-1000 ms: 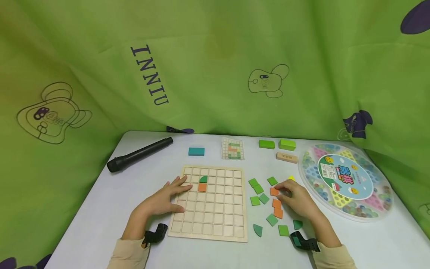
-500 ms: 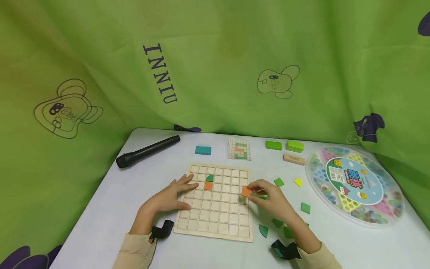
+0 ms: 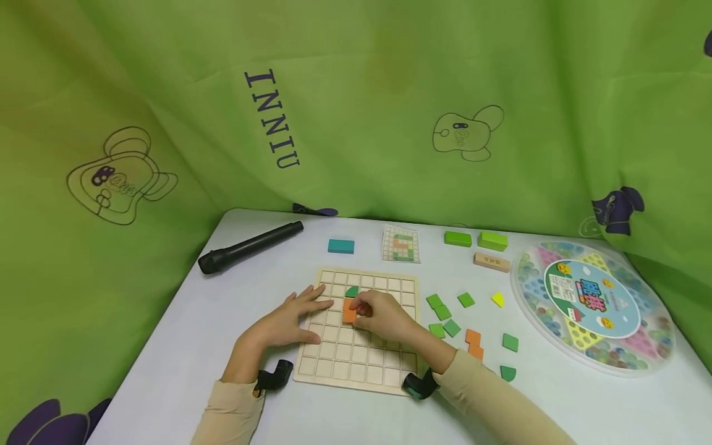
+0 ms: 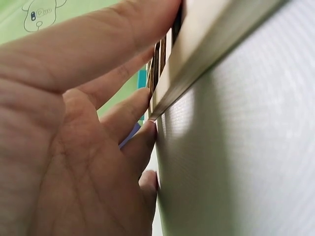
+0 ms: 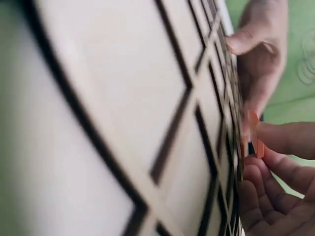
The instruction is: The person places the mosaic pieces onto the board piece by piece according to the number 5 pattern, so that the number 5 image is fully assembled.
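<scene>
My left hand [image 3: 280, 324] rests with spread, straight fingers on the left edge of the wooden grid board [image 3: 345, 369]; in the left wrist view its fingertips lie along the board's side. Over the board, my right hand [image 3: 382, 316] pinches an orange square tile [image 3: 348, 316] between thumb and fingers. That tile is close over the cell just below another orange tile, which is partly hidden by the fingers. A green quarter-round tile [image 3: 352, 292] sits in the cell above. The right wrist view shows the pinched orange tile [image 5: 260, 145] tilted against the board.
Right of the board lie loose green tiles [image 3: 465, 300], orange tiles [image 3: 473, 337] and a yellow tile [image 3: 497, 300]. Behind are a pattern card [image 3: 401, 244], a teal block [image 3: 341, 246], green blocks [image 3: 492, 240] and a black microphone [image 3: 250, 247]. A round game box [image 3: 592, 303] stands far right.
My right hand has picked up an orange tile from the loose tiles on the right and carried it left over the board. The left hand stays at the board's left edge.
</scene>
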A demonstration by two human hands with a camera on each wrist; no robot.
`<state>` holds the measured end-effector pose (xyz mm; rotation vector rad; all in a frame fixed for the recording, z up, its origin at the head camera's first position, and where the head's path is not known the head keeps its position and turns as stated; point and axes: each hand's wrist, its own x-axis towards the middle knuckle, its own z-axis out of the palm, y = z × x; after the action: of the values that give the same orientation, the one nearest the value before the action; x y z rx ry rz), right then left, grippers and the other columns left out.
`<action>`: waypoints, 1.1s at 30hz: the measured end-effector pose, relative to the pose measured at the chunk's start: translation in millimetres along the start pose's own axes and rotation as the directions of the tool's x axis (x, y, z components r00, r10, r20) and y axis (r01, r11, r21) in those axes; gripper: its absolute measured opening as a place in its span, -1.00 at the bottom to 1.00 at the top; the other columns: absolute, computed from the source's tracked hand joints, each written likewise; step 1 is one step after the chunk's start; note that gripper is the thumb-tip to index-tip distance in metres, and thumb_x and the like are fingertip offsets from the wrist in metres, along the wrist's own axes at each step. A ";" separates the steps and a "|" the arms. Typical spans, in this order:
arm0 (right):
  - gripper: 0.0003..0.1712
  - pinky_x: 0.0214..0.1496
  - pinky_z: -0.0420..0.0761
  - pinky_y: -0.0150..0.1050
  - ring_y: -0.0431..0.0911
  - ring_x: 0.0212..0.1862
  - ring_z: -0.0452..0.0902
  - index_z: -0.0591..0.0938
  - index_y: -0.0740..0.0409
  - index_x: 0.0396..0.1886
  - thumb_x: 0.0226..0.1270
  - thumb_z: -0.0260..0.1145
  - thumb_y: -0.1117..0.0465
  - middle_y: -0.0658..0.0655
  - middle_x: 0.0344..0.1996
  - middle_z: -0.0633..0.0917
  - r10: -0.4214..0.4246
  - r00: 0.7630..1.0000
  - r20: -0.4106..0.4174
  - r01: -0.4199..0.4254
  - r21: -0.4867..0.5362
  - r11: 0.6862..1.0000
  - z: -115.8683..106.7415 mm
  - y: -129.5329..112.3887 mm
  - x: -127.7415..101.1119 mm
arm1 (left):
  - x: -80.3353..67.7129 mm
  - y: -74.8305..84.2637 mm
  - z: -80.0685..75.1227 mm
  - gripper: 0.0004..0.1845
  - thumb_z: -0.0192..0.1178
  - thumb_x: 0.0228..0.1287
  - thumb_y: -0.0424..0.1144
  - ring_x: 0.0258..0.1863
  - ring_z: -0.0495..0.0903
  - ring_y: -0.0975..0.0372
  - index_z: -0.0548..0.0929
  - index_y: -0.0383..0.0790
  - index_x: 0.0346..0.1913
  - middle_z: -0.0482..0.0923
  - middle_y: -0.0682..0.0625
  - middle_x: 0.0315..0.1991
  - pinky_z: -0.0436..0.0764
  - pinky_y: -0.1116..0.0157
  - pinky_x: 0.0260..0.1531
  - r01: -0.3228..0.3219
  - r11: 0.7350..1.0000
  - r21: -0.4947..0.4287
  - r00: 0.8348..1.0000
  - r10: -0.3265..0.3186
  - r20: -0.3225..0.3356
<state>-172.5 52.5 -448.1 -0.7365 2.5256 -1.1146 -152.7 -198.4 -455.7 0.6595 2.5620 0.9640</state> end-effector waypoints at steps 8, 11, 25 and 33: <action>-0.79 -0.25 0.52 -0.38 -0.22 -0.30 0.45 0.65 0.15 -0.23 0.10 0.41 0.29 0.00 -0.36 0.60 -0.027 0.999 -0.027 0.024 -0.098 0.995 1.2 -1.7 1.3 | 7.9 5.8 -1.7 -0.22 0.40 0.00 -0.06 0.51 -0.16 -0.04 0.39 -0.06 0.35 -0.03 -0.09 0.51 -0.24 -0.16 0.43 -0.019 0.998 0.066 1.000 0.019 0.007; -0.79 -0.25 0.52 -0.37 -0.21 -0.30 0.44 0.65 0.16 -0.24 0.09 0.42 0.29 0.01 -0.36 0.59 -0.027 0.999 -0.034 0.022 -0.129 0.991 0.9 -1.6 1.5 | 9.2 5.6 -1.7 -0.22 0.41 -0.01 -0.05 0.50 -0.15 -0.05 0.40 -0.05 0.34 -0.03 -0.10 0.50 -0.22 -0.16 0.43 -0.019 0.997 0.078 1.000 0.018 0.009; -0.64 -0.02 0.61 -0.14 -0.04 -0.07 0.57 0.61 0.19 -0.02 0.16 0.39 0.24 0.09 -0.11 0.65 -0.074 0.997 -0.023 0.072 -0.082 0.994 -17.8 3.3 -25.4 | 1.4 2.8 5.9 -0.22 0.43 -0.03 -0.08 0.51 -0.17 -0.04 0.41 -0.01 0.33 -0.03 -0.06 0.51 -0.24 -0.12 0.45 0.042 0.997 0.062 0.999 -0.042 -0.004; -0.52 0.01 0.62 -0.02 0.04 0.02 0.57 0.57 0.16 0.10 0.15 0.40 0.25 0.07 0.02 0.63 -0.069 0.978 -0.196 0.047 -0.117 0.992 -65.4 35.4 -89.5 | -0.8 0.3 2.1 -0.21 0.42 -0.02 -0.08 0.50 -0.20 -0.07 0.40 -0.05 0.34 -0.05 -0.09 0.51 -0.26 -0.14 0.43 0.015 0.998 0.055 1.000 -0.014 -0.013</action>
<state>-139.3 162.0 -426.8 -0.7663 2.7707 -1.1241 -151.0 -197.5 -456.9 0.6513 2.6087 0.8985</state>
